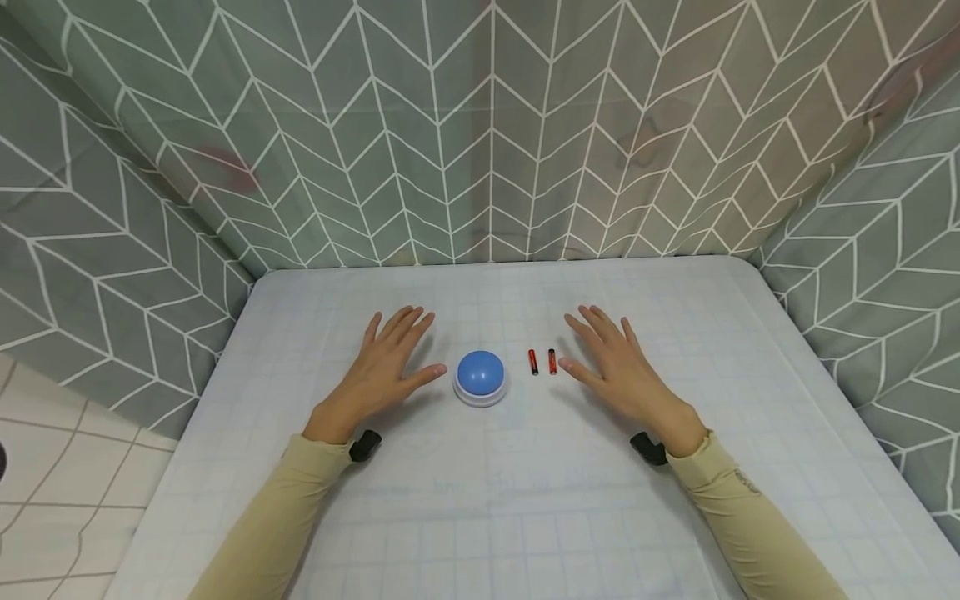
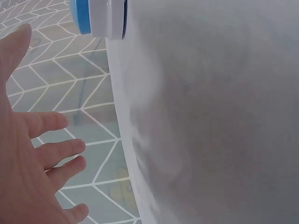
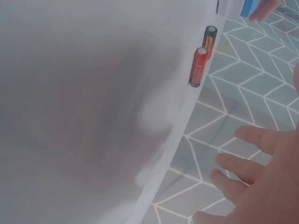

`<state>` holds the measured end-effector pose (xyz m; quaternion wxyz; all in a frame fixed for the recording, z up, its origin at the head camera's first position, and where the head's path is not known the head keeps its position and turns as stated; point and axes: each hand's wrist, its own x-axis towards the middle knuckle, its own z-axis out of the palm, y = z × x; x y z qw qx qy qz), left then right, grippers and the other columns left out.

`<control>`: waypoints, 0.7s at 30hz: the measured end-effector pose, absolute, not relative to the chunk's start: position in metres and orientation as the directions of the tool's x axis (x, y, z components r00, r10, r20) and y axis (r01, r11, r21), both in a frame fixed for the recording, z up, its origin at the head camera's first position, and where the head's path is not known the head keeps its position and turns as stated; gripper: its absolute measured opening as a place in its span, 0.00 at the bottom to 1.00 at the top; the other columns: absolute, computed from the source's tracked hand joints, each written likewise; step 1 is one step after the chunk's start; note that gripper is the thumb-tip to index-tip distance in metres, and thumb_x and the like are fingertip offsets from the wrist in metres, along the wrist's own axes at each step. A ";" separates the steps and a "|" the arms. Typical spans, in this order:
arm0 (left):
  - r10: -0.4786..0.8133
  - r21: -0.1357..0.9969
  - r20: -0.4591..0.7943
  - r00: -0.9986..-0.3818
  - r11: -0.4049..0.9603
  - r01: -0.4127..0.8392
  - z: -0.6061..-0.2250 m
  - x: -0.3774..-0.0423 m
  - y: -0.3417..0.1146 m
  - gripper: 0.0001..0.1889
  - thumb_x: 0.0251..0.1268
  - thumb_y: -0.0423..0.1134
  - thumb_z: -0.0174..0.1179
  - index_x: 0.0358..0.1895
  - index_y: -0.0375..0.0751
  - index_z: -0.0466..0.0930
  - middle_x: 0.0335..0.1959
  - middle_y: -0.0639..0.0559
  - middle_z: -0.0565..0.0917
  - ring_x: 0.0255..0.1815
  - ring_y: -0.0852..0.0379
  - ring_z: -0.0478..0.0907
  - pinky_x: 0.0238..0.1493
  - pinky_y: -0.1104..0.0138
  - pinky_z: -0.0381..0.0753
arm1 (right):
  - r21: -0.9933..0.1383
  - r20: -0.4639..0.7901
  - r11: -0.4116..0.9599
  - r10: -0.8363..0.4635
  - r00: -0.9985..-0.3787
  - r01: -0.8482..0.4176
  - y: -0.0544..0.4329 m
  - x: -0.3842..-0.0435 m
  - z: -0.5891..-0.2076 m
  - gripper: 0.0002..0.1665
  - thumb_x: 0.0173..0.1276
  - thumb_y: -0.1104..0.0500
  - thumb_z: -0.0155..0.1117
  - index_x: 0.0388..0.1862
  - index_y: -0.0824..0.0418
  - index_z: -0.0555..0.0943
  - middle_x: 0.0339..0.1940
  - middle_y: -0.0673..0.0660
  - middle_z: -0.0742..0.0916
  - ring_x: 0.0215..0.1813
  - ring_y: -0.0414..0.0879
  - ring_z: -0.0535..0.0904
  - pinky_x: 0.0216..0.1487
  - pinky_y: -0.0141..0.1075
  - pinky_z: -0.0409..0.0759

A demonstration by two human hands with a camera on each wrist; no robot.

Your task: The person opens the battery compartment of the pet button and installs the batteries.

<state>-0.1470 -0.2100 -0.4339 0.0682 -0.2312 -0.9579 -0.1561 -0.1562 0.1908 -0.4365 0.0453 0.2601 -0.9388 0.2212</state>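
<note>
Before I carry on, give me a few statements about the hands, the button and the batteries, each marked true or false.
1. The button sits between the left hand and the batteries. True.
2. One of the batteries stands on end. False: both lie on the table.
3. The right hand holds nothing. True.
4. The left hand grips the button. False: it holds nothing.

Over on the white tabletop [image 1: 487, 483], the person's left hand [image 1: 386, 367] spreads at nine o'clock from a blue-domed button [image 1: 481, 377]; two batteries [image 1: 552, 361] lie toward three, the right hand [image 1: 618, 371] just beyond.
</note>
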 end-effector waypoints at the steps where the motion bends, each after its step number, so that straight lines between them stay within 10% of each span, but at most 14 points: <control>1: 0.426 0.266 0.203 -0.882 0.843 0.468 -0.434 -0.147 -0.209 0.47 0.71 0.67 0.60 0.84 0.43 0.58 0.83 0.39 0.61 0.86 0.39 0.52 0.81 0.33 0.41 | -0.393 0.201 0.764 -0.472 -0.858 -0.512 0.189 -0.156 -0.436 0.43 0.80 0.39 0.60 0.85 0.55 0.62 0.85 0.65 0.63 0.87 0.62 0.51 0.79 0.72 0.45; 21: 0.501 0.249 0.194 -0.843 0.807 0.536 -0.436 -0.149 -0.183 0.47 0.71 0.67 0.60 0.84 0.43 0.58 0.82 0.39 0.64 0.86 0.40 0.53 0.81 0.33 0.45 | -0.412 0.182 0.722 -0.533 -0.827 -0.556 0.161 -0.153 -0.435 0.44 0.79 0.36 0.60 0.85 0.52 0.62 0.85 0.63 0.64 0.87 0.61 0.52 0.80 0.72 0.45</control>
